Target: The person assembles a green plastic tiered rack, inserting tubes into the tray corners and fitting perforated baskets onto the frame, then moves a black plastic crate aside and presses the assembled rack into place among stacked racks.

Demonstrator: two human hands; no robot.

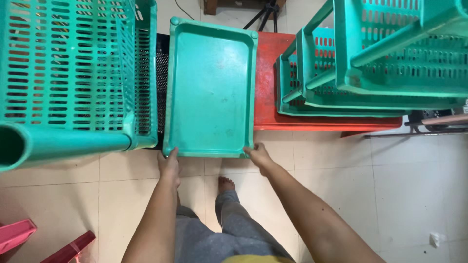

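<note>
Both hands gripping green tray near edge

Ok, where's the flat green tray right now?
In the head view the flat green tray lies centre, between the tall green crate on the left and the red surface on the right, both hands gripping its near corners.

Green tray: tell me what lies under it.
The green tray, held at its near corners by the left hand and right hand, overlaps a red tray on its right and a black perforated crate on its left. What lies beneath its middle is hidden.
</note>
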